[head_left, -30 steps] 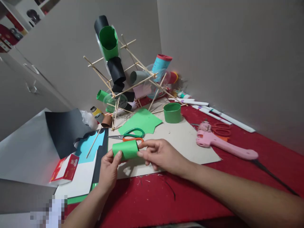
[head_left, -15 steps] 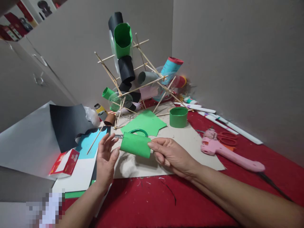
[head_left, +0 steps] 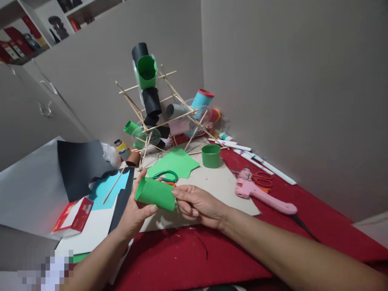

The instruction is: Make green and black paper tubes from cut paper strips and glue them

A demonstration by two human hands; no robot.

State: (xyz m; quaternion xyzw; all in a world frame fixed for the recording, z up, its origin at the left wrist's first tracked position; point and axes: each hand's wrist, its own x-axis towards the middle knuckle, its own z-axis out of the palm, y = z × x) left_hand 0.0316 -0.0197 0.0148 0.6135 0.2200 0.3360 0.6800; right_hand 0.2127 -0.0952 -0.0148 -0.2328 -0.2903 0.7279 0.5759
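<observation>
Since half a second earlier, the left hand (head_left: 133,212) had closed back onto the green tube (head_left: 155,194); before that it hovered open beside it. The tube had tilted so its open end faced up-left.

Left grip was closed on the tube's left end, thumb on the near side, fingers behind the open rim. Right hand (head_left: 197,206) pinched the tube's right end, thumb and fingers shut on the paper edge. The tube was held just above the cardboard sheet (head_left: 224,190), not touching it.

Directly behind the tube lay scissors (head_left: 165,176) with green and orange handles, partly hidden by it. Beyond those was a green paper cutout (head_left: 176,161), and to its right a short green ring (head_left: 211,155) stood upright on the cardboard.

Right of the cardboard, on the red desk (head_left: 230,250), lay a pink glue gun (head_left: 260,194), with orange scissors (head_left: 262,178) just behind it and white sticks (head_left: 266,165) along the wall.

At the back stood a skewer frame (head_left: 163,117) carrying green, black, grey and blue paper tubes.

Left of the hands lay blue paper (head_left: 107,188), black paper (head_left: 80,165), white card (head_left: 91,234) and a red box (head_left: 72,218).
</observation>
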